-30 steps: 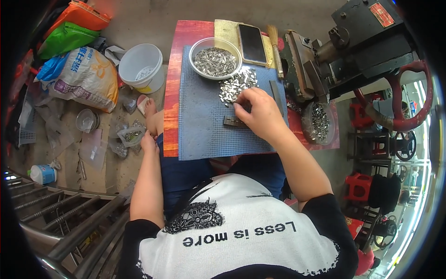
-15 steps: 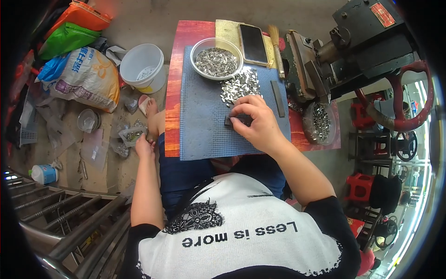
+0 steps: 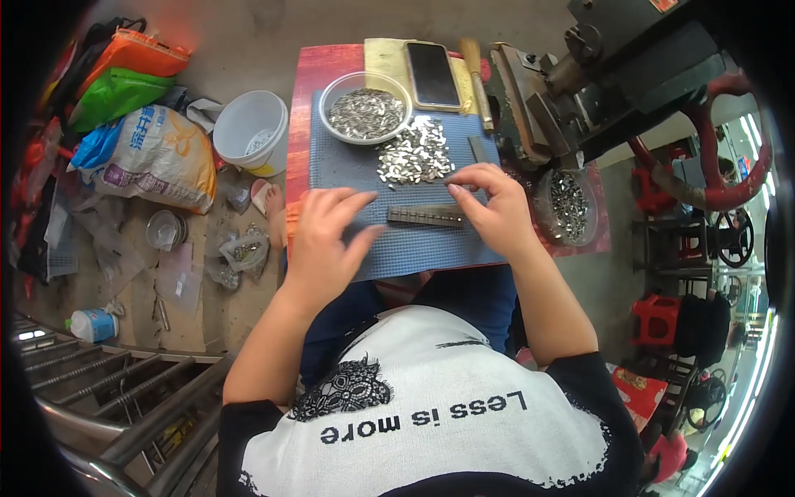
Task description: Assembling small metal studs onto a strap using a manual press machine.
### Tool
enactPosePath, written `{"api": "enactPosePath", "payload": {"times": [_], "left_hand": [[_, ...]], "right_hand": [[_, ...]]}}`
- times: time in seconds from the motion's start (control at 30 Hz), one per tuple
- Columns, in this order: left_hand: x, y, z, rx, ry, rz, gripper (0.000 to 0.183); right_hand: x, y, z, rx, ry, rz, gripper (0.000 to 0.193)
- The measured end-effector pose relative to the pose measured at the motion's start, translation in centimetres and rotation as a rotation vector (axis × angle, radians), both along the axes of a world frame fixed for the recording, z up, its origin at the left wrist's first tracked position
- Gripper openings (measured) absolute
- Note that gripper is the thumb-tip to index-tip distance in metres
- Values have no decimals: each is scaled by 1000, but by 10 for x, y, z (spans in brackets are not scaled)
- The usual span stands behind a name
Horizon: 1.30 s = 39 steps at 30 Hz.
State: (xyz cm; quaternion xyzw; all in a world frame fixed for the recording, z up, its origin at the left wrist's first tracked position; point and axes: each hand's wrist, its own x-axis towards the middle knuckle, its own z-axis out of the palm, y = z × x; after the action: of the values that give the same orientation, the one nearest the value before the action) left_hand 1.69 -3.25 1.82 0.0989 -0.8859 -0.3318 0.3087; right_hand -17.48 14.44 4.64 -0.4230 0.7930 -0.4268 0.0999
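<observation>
On the blue ribbed mat [image 3: 373, 258] lies a dark metal bar [image 3: 424, 216] with a row of small slots along it. My left hand [image 3: 327, 240] hovers by the bar's left end, fingers spread and holding nothing. At the other end my right hand [image 3: 497, 217] has thumb and forefinger tips close together; whether a small piece is between them is too small to tell. Beyond the bar a loose pile of small shiny metal pieces [image 3: 414, 153] is spread out. A clear round tub [image 3: 324, 123] full of thin metal pieces stands behind the pile.
A phone [image 3: 432, 74] and a brush [image 3: 479, 87] lie at the table's back. A flat grey strip [image 3: 479, 149] rests on the mat's right. Further right are a tub of metal pieces [image 3: 570, 211] and a machine with a red handwheel [image 3: 708, 178]. A white bucket [image 3: 248, 124] stands left.
My left hand has come up from beside the plastic bags on the left to over the mat. My right hand has shifted right, uncovering the slotted bar.
</observation>
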Motion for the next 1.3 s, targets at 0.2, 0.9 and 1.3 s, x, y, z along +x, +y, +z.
{"api": "enactPosePath", "payload": {"times": [0.2, 0.9, 1.3], "left_hand": [[-29, 9, -9, -1, -160, -31, 32], [-116, -87, 73, -383, -774, 7, 31], [-128, -85, 30, -271, -390, 26, 25]], "right_hand": [[3, 43, -5, 32, 162, 94, 28], [-1, 48, -29, -64, 247, 142, 24], [-26, -7, 8, -109, 158, 164, 20]]}}
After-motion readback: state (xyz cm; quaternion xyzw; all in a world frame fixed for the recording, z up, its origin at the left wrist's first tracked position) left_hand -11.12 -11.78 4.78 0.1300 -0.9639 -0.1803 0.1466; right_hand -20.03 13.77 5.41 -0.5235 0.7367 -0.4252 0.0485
